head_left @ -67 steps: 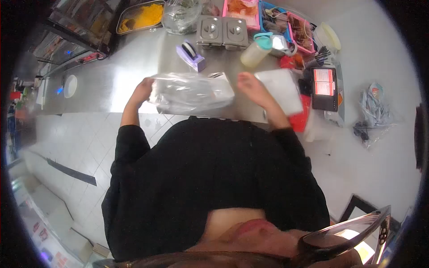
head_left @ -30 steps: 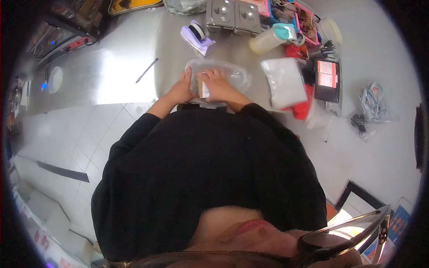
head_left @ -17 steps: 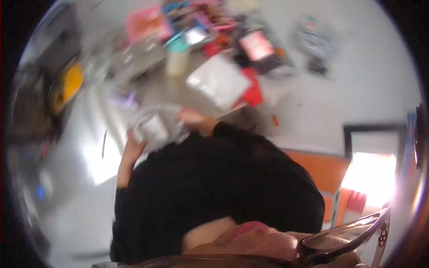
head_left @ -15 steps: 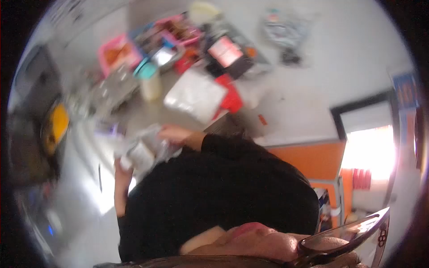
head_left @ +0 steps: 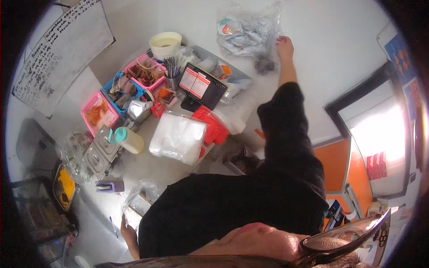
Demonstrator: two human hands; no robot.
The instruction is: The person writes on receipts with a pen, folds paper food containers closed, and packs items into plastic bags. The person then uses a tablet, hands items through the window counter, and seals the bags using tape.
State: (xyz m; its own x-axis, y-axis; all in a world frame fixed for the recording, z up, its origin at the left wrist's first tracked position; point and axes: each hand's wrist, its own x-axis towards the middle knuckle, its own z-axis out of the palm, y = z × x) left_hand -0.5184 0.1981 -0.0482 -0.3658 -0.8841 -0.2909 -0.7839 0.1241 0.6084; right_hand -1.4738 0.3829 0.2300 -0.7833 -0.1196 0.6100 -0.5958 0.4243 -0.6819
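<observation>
My left hand (head_left: pixel 129 231) is closed on the edge of a clear plastic bag (head_left: pixel 145 191) at the lower left. A pale, box-like item (head_left: pixel 139 204) shows in that bag, partly hidden by my black top. My right arm is stretched far up and away. At its end, my right hand (head_left: pixel 285 48) has its fingers curled at the right edge of a large clear plastic bag (head_left: pixel 248 33) on the white wall. Inside that bag are several silvery-white packets. A small dark bundle (head_left: pixel 264 66) hangs just below it.
On the counter are a stack of clear plastic bags (head_left: pixel 176 136), a tablet (head_left: pixel 201 85), a teal-lidded bottle (head_left: pixel 129 139), lidded steel containers (head_left: pixel 99 154), a pink basket (head_left: pixel 99 111) and a purple tape dispenser (head_left: pixel 109 186). An orange cabinet (head_left: pixel 337 167) stands at right.
My right hand has left the bag at the lower left and moved up and right to the hanging bag. My left hand stays on the lower bag and sits a little lower.
</observation>
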